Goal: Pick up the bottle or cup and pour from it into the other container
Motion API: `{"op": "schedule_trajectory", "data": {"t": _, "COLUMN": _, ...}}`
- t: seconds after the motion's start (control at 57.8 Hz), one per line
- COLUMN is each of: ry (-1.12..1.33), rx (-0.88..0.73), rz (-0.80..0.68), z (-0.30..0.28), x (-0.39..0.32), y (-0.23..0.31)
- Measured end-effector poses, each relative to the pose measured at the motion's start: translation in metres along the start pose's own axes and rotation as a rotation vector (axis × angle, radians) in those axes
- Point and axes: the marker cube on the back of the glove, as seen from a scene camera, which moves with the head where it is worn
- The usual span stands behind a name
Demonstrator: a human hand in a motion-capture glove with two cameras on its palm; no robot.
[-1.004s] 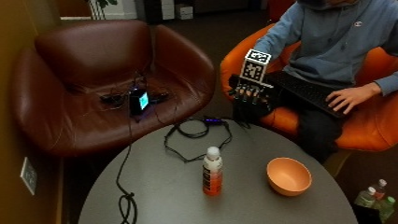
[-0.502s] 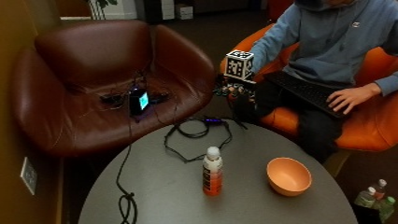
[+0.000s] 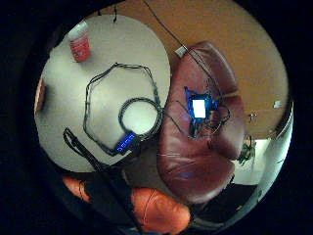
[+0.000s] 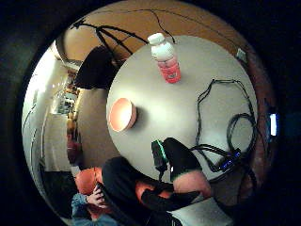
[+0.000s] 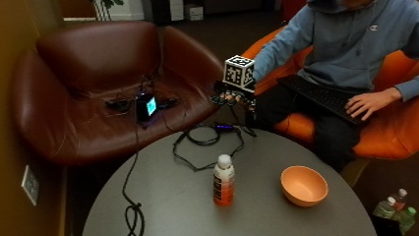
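A clear bottle (image 5: pixel 223 180) of orange-red drink with a white cap stands upright near the middle of the round grey table (image 5: pixel 164 196). An orange bowl (image 5: pixel 304 185) sits to its right, apart from it. My gloved right hand (image 5: pixel 232 96) hangs in the air above the table's far edge, well back from the bottle, its fingers relaxed and holding nothing. In the palm views the bottle (image 4: pixel 165 59) (image 3: pixel 79 43) and the bowl (image 4: pixel 122 114) lie far off on the table (image 3: pixel 127 49).
A looped black cable (image 5: pixel 206 142) lies on the table's far side, under the hand. Another cable (image 5: pixel 134 211) runs down the left part. A brown armchair (image 5: pixel 85 98) holds a lit device (image 5: pixel 145 105). The bare hand (image 5: pixel 367 103) rests on a keyboard.
My gloved hand has moved left, away from the person's lap, and now hangs over the table's far edge. Bottle and bowl have not moved.
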Motion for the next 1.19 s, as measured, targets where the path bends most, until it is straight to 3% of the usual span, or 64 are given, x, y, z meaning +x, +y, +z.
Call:
{"op": "schedule_trajectory", "data": {"t": 0.277, "ry": -0.009, "rx": -0.007, "rz": 0.003, "z": 0.022, "x": 0.053, "y": -0.016}}
{"op": "schedule_trajectory", "data": {"t": 0.623, "ry": -0.19, "rx": -0.015, "rz": -0.129, "z": 0.058, "x": 0.047, "y": -0.086}}
{"op": "schedule_trajectory", "data": {"t": 0.987, "ry": -0.731, "rx": 0.027, "rz": -0.044, "z": 0.117, "x": -0.008, "y": -0.153}}
{"op": "schedule_trajectory", "data": {"t": 1.194, "ry": -0.979, "rx": -0.015, "rz": 0.039, "z": 0.15, "x": -0.025, "y": -0.161}}
